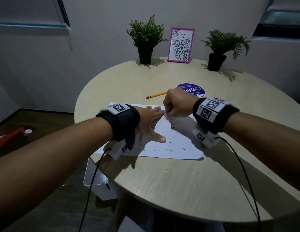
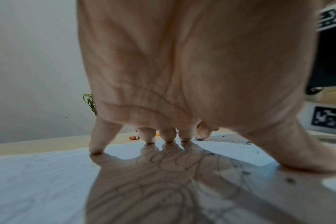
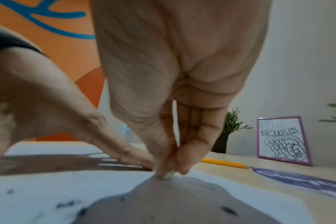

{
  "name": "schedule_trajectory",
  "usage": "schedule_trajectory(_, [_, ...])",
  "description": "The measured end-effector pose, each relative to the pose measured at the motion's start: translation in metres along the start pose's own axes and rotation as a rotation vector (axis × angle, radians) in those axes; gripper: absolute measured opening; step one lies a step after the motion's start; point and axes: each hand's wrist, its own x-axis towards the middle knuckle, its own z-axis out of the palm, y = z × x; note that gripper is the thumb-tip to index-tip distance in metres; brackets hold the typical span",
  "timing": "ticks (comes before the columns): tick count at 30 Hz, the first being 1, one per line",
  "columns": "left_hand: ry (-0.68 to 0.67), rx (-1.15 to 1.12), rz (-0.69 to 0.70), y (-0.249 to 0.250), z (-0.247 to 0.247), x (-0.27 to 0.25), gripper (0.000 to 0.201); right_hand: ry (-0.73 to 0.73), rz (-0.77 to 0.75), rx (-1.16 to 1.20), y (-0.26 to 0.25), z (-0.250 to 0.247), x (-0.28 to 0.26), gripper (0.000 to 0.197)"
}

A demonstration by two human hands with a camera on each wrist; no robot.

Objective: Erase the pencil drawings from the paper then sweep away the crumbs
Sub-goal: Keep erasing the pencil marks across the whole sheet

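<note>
The paper (image 1: 176, 144) lies flat on the round table (image 1: 162, 190), and the right hand (image 1: 178, 104) works at its far edge, thumb and fingers pinched on a small white eraser (image 3: 168, 177) whose tip presses into the sheet. Just left of that pinch the left hand (image 1: 150, 124) is spread flat, fingertips (image 2: 95, 149) and thumb down on the sheet, holding nothing, only pinning it. Faint pencil lines (image 2: 163, 174) run under its palm (the wrist view shows them plainly), so by my judgement the erasing is not finished. Dark crumbs (image 1: 171, 144) are scattered nearer the person than the pinch, and a few already sit on the bare wood beyond the near edge of the sheet.

The risks I see: the eraser works close to the sheet's edge, so a hard stroke away from the pinning hand could buckle or tear it. If the left hand lifts, the sheet may slide and drag crumbs with it. The left palm could also smear the graphite beneath it. A careless sweep would scatter crumbs onto the floor.

Beyond the pinch lies a yellow pencil (image 1: 156, 95). Farther off, two black pots each hold a green plant (image 1: 145, 33), flanking a framed drawing (image 1: 180, 45).
</note>
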Motion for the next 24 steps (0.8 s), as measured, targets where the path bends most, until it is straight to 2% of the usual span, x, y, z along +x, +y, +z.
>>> schedule_trajectory(2, [-0.011,0.03,-0.009,0.0,-0.001,0.0,0.112,0.038,0.069,-0.066,-0.003,0.002,0.005,0.024])
schedule_trajectory(4, [-0.012,0.044,0.008,0.004,-0.004,-0.003,0.103,0.024,0.021,-0.102,-0.021,0.006,0.0,0.028])
schedule_trajectory(6, [-0.03,0.022,-0.007,0.004,-0.005,-0.002,0.083,-0.047,-0.106,-0.085,-0.037,0.008,-0.01,0.013])
schedule_trajectory(8, [-0.02,-0.018,-0.012,0.001,-0.004,0.0,0.07,-0.096,-0.147,-0.007,-0.039,0.007,-0.016,0.006])
schedule_trajectory(9, [-0.01,-0.026,-0.006,0.001,-0.003,-0.001,0.074,-0.1,-0.127,0.018,-0.034,0.006,-0.015,0.009])
schedule_trajectory(12, [-0.018,0.022,-0.008,0.0,-0.001,0.0,0.107,-0.055,0.004,0.021,-0.008,0.001,0.001,0.013])
schedule_trajectory(14, [-0.022,0.055,-0.017,-0.002,0.002,0.004,0.115,-0.008,0.079,0.006,0.0,-0.002,0.009,0.015])
schedule_trajectory(16, [-0.014,0.063,-0.017,-0.002,0.003,0.005,0.114,0.024,0.091,-0.023,-0.006,-0.001,0.011,0.02])
schedule_trajectory(18, [-0.007,0.057,0.005,0.001,0.001,0.001,0.105,0.021,0.038,-0.057,-0.022,0.003,0.003,0.021])
schedule_trajectory(21, [-0.004,-0.031,-0.007,0.005,-0.003,-0.003,0.085,-0.054,-0.123,-0.019,-0.035,0.011,-0.012,0.006])
schedule_trajectory(22, [-0.007,-0.037,-0.008,0.005,-0.004,-0.003,0.085,-0.074,-0.118,0.021,-0.033,0.01,-0.014,0.007])
schedule_trajectory(24, [-0.019,0.011,0.002,0.002,-0.002,0.0,0.1,-0.058,-0.037,0.077,-0.017,0.006,-0.009,0.012])
